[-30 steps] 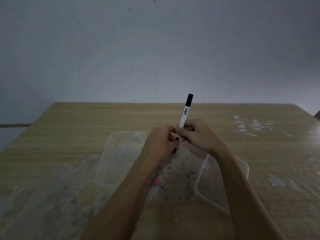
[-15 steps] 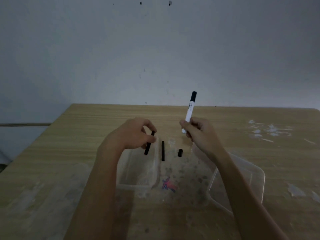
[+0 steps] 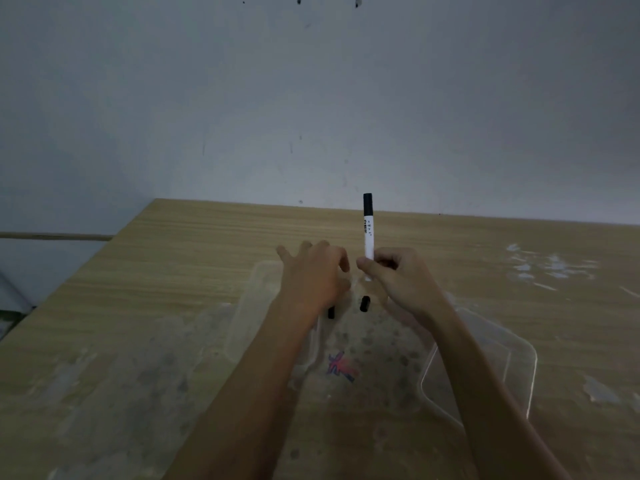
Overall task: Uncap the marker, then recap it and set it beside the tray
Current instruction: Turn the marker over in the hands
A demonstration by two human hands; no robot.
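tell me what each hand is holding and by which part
The right hand pinches the marker at its lower end. Whether the left hand holds anything cannot be told.

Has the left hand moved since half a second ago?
Yes. The left hand has swung right, toward the marker; judged against the clear tray, it now covers the tray's right edge.

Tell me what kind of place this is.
Likely a plain workroom or classroom desk: a worn wooden table with marker stains, pushed against a bare scuffed wall, with clear plastic trays and a marker on hand.
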